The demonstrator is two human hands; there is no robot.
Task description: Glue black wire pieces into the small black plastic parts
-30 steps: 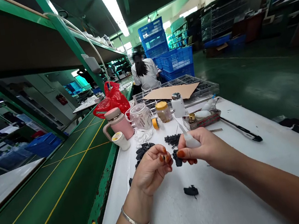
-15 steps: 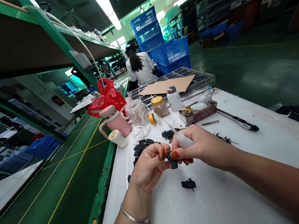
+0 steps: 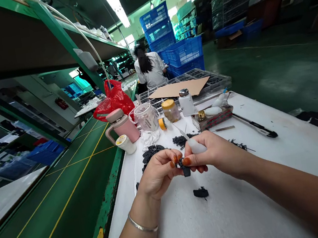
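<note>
Between the fingertips of both hands is a small black plastic part point(image 3: 187, 171), partly hidden by the fingers. My left hand point(image 3: 160, 173) pinches its left side, closed. My right hand point(image 3: 212, 152) is closed too, thumb and fingertips on the part's right side. Tucked in the right hand is a white squeeze bottle point(image 3: 196, 146), its thin nozzle pointing up and away. Below the hands, a similar black part point(image 3: 201, 192) lies on the white tabletop point(image 3: 182, 228). Beyond the left hand sits a pile of flat black pieces point(image 3: 150, 152); tiny black rings point(image 3: 179, 140) are heaped farther back.
A pink flask point(image 3: 126, 128), a yellow-lidded jar point(image 3: 170, 111), a white pump bottle point(image 3: 186, 102) and a small box of bottles point(image 3: 216, 117) stand behind. A black-handled tool point(image 3: 255, 126) lies right. On the left runs a green conveyor belt point(image 3: 68, 193). A person point(image 3: 149, 70) sits beyond.
The view has shifted slightly, so the scene sits a little differently in the picture. Both hands keep the black part between their fingertips, with hardly any movement.
</note>
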